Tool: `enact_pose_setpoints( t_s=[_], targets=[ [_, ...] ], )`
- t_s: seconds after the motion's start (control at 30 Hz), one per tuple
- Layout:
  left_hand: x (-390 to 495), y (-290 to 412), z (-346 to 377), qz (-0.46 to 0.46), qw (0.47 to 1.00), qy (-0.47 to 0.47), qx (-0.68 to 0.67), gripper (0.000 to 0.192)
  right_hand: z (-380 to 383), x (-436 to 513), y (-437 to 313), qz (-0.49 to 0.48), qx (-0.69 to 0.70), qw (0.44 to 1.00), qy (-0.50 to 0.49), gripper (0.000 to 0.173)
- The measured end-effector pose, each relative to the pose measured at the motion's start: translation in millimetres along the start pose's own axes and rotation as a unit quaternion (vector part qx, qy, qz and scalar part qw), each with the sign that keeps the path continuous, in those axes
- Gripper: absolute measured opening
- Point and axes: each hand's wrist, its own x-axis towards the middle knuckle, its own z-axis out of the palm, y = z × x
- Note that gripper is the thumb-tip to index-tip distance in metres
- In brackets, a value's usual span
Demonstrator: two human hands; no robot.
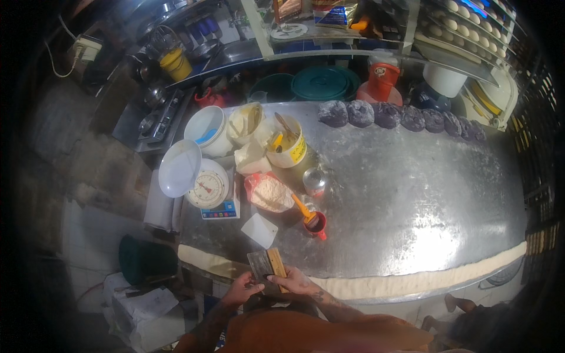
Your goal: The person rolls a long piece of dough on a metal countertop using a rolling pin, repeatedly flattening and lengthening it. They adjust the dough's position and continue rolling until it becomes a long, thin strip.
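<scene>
My right hand [293,281] grips the wooden handle of a bench scraper [261,264], held over the table's front edge with its flat metal blade to the left. At the blade's lower edge are the fingers of my left hand [243,287]; whether they pinch the blade or only touch it is unclear. A long, flattened strip of pale dough [415,282] lies along the front edge of the metal table [397,198], running past both sides of my hands. Just beyond the scraper lies a white plastic dough scraper [259,230].
A red cup [321,229] with an orange-handled brush, a tin can [314,182], flour in a red container [270,192], a dial scale [207,187] and tubs [289,152] crowd the left. Several purple dough pieces [388,115] line the back. A person's bare feet [450,304] show lower right.
</scene>
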Motion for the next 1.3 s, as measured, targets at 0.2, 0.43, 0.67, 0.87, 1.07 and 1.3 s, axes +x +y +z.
enact_pose_setpoints(
  t_s=[0.2,0.43,0.67,0.87,1.07,1.3],
  targets=[
    [1,6,0,-0.011,1.000,-0.004,-0.006,0.044,-1,7,9,-0.011,0.018,1.000,-0.009,0.048],
    [3,6,0,-0.025,1.000,-0.008,-0.004,0.044,-4,11,15,0.004,0.029,0.999,-0.019,0.047],
    [3,10,4,-0.023,0.999,-0.014,-0.025,0.047,-6,12,26,-0.015,0.059,0.998,-0.016,0.047],
    [4,10,6,-0.058,0.998,-0.028,-0.003,0.047,-10,7,25,0.002,0.030,0.999,-0.009,0.047],
    [5,3,2,-0.016,0.999,-0.036,0.002,0.045,-11,5,18,0.001,0.010,1.000,-0.010,0.050],
    [5,0,2,-0.033,0.999,-0.011,-0.016,0.046,-10,8,18,-0.021,-0.018,1.000,-0.001,0.042]
  ],
)
